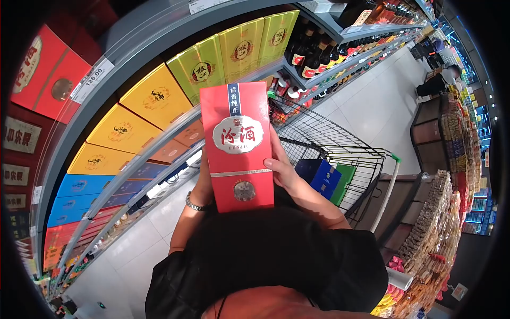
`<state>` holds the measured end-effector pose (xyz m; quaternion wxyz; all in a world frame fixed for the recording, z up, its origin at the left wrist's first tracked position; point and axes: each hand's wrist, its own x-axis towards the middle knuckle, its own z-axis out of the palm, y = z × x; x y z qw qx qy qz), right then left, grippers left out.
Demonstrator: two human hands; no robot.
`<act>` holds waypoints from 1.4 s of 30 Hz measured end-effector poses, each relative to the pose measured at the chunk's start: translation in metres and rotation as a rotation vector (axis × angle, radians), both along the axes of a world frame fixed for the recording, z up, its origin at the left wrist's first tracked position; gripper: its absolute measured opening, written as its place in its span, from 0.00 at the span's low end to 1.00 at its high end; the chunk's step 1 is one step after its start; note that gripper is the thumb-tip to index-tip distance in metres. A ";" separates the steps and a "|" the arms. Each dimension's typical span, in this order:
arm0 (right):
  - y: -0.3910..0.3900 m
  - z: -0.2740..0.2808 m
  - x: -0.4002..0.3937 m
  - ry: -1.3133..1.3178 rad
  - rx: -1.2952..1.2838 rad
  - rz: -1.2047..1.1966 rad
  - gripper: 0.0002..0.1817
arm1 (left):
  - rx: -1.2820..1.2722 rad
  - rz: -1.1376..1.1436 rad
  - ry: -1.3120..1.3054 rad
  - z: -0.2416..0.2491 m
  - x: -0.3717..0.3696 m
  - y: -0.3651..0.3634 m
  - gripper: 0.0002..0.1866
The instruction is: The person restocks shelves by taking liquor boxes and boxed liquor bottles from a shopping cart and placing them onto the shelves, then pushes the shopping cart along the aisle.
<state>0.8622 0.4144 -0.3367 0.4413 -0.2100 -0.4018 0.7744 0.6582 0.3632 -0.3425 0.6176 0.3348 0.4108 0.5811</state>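
Observation:
A tall red liquor box with a silver label reading FENJIU is held upright in front of my chest, its printed face toward me. My left hand, with a metal watch on the wrist, grips the box's left side; most of its fingers are hidden behind the box. On the opposite side my right hand clasps the box, thumb resting on the front edge. Just beyond the box stand green gift boxes and yellow gift boxes on a shelf.
A wire shopping cart stands at my right, holding a blue box and a green box. Dark bottles line the shelf beyond. Packaged goods fill a display across the aisle. Another person is farther down it.

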 end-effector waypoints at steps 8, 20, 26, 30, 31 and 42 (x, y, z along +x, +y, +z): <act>-0.001 -0.003 0.008 -0.002 0.021 0.028 0.62 | -0.004 -0.294 0.004 -0.006 -0.029 0.006 0.68; 0.007 0.040 0.008 -0.450 0.482 -0.359 0.55 | 0.133 -0.229 0.094 0.017 -0.012 0.007 0.72; 0.009 0.092 0.012 -1.115 1.190 -0.387 0.36 | 0.150 -0.251 0.130 0.016 -0.010 0.006 0.72; 0.003 0.090 0.011 -1.056 1.107 -0.318 0.34 | 0.173 -0.253 0.143 0.015 -0.011 0.004 0.72; 0.001 0.093 0.011 -1.131 1.178 -0.303 0.32 | 0.173 -0.251 0.138 0.013 -0.012 0.004 0.72; -0.006 0.092 0.009 -1.131 1.089 -0.341 0.37 | 0.249 -0.224 0.219 0.013 -0.012 0.008 0.72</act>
